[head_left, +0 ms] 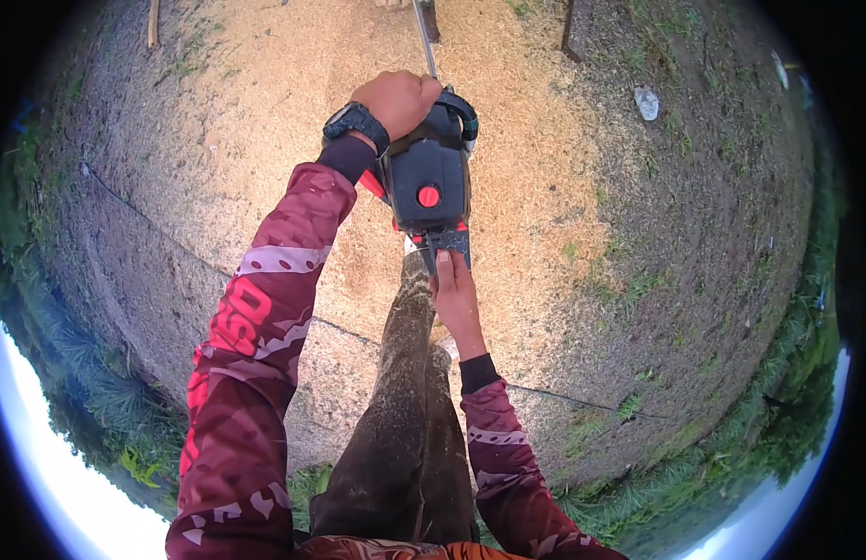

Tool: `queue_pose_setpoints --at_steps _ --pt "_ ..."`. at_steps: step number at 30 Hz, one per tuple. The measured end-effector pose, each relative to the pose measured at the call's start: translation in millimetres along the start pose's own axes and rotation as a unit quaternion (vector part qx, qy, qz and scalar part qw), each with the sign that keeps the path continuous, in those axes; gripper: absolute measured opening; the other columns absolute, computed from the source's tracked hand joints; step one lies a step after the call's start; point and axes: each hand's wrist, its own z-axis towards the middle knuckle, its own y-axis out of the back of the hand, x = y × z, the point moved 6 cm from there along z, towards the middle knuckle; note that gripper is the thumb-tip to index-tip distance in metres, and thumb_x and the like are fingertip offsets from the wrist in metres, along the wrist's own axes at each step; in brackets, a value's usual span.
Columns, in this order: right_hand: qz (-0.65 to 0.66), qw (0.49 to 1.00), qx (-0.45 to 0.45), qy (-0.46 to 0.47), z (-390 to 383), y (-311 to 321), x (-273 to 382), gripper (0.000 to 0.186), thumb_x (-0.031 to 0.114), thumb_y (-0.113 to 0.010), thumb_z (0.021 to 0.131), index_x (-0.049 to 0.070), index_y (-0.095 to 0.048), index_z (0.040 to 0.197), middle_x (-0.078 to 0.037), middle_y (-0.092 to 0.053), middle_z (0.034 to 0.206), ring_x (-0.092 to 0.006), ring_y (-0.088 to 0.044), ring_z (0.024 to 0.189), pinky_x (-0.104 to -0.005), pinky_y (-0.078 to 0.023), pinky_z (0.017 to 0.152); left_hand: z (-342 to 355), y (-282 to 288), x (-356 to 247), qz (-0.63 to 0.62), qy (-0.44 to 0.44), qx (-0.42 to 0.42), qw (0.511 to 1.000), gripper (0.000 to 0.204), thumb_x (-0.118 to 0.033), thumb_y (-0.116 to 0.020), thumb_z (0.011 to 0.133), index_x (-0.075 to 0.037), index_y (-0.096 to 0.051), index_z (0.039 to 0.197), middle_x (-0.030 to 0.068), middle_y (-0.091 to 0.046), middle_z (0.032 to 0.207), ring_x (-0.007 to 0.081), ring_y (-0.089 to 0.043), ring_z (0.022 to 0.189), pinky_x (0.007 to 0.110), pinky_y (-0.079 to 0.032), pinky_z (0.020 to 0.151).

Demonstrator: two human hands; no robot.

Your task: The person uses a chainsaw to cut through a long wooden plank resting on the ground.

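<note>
A black chainsaw with red parts and a round red knob on its top cover is held out in front of my legs. My left hand, with a black watch on the wrist, is closed round its curved front handle. At the back end, my right hand grips the rear handle, thumb lying along the top. The guide bar points away from me toward a piece of wood at the top edge. Where its tip ends is cut off, so I cannot tell whether it touches the wood.
Pale sawdust covers the ground around the saw. A dark thin line crosses the ground near my feet. A crumpled pale piece of litter lies at right. A wooden stick is at far left, and a dark post at far right.
</note>
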Motion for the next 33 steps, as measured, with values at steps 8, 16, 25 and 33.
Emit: queue_pose_setpoints --at_steps 8,16,25,33 --pt "-0.017 1.0 -0.012 0.018 23.4 -7.5 29.2 0.046 0.045 -0.043 0.107 0.002 -0.059 0.112 -0.009 -0.057 0.072 -0.0197 -0.056 0.063 -0.0364 -0.044 0.061 28.2 14.9 21.2 -0.07 0.044 -0.001 0.997 0.034 -0.032 -0.04 0.1 -0.006 -0.062 0.095 0.0236 -0.069 0.089 0.0463 -0.065 0.082 0.053 -0.053 0.073" --pt "-0.018 0.999 -0.024 0.035 34.3 -10.0 22.9 0.044 0.043 -0.043 0.107 0.002 -0.058 0.108 -0.009 -0.057 0.071 -0.0209 -0.056 0.062 -0.0371 -0.044 0.061 28.3 2.8 23.0 -0.026 -0.003 -0.027 0.999 0.025 -0.025 -0.043 0.099 -0.008 -0.061 0.096 0.0222 -0.069 0.087 0.0451 -0.066 0.078 0.053 -0.054 0.069" --pt "0.007 1.0 -0.004 0.008 28.7 -10.7 21.8 0.038 0.041 -0.048 0.107 0.006 -0.058 0.118 0.002 -0.054 0.083 -0.0059 -0.047 0.065 -0.023 -0.042 0.057 27.7 4.3 17.4 0.044 -0.055 -0.032 0.997 0.013 -0.016 -0.05 0.094 -0.006 -0.058 0.095 0.0216 -0.066 0.078 0.0427 -0.067 0.073 0.052 -0.054 0.06" --pt "0.022 1.0 -0.003 0.019 51.5 -26.3 57.2 0.04 0.042 -0.048 0.107 0.004 -0.059 0.115 0.002 -0.052 0.081 -0.0063 -0.047 0.067 -0.0231 -0.041 0.057 61.7 24.8 45.3 0.024 -0.028 -0.017 0.999 0.027 -0.029 -0.044 0.098 -0.013 -0.066 0.099 0.0216 -0.069 0.093 0.0455 -0.067 0.085 0.055 -0.054 0.074"
